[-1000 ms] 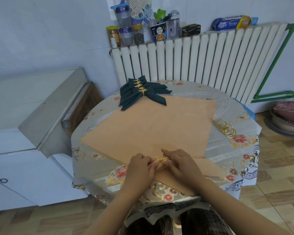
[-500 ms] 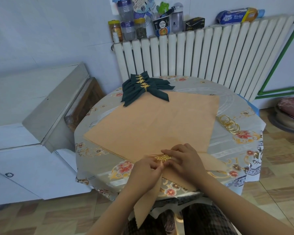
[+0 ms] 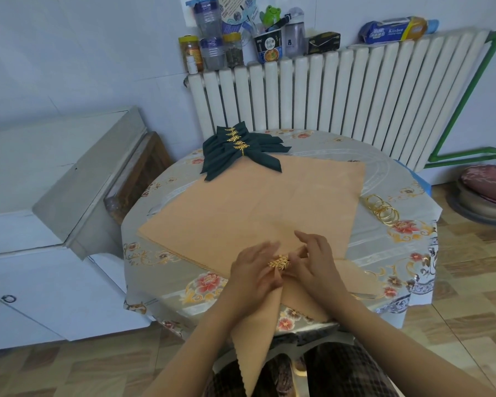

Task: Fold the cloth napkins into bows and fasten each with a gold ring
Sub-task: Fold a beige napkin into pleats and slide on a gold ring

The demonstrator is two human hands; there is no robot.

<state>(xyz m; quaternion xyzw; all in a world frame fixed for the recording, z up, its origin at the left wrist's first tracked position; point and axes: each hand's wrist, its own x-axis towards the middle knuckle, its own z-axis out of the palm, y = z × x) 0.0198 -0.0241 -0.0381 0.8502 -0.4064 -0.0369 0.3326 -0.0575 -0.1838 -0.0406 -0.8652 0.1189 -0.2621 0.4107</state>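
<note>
Since a second ago, both hands have lifted the gold leaf-shaped ring (image 3: 279,262) slightly; left hand (image 3: 254,270) and right hand (image 3: 315,262) pinch it around the folded peach cloth napkin (image 3: 258,325), whose tail now hangs off the table (image 3: 166,270) edge.

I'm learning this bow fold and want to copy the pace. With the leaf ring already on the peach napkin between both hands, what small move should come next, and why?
Probably spread the two wings flat. The gold leaf ring sits around the peach napkin between the left hand and right hand, but one end hangs off the table edge while the other lies on the table, unlike the finished green bows.
</note>
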